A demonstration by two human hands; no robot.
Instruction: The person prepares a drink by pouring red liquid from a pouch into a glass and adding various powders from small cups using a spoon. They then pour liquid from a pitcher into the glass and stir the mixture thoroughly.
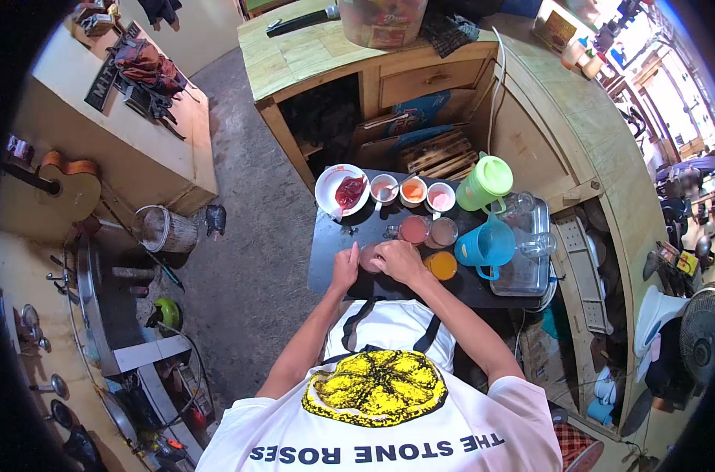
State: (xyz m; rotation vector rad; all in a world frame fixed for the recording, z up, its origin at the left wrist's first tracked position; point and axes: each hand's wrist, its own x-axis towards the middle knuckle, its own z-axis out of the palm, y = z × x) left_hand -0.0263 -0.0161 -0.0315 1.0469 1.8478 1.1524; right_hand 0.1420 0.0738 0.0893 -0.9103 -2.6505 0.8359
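Both hands meet at a glass of pinkish drink (368,258) near the front left of the dark table. My left hand (345,267) is closed against the glass's left side. My right hand (400,261) curls over its right side and partly hides it. Just beyond stand a glass of red-pink drink (414,229) and a glass of paler brownish-pink drink (443,232). A glass of orange drink (441,266) is right of my right hand. Farther back are a white bowl with a red packet (342,191) and white cups, one holding a spoon (384,189).
A green pitcher (485,184) and a blue pitcher (485,245) stand on the right of the table (326,259). Beside them, a metal tray (521,282) holds clear glasses. A wooden counter (326,55) rises behind; a bucket (167,229) lies on the floor at left.
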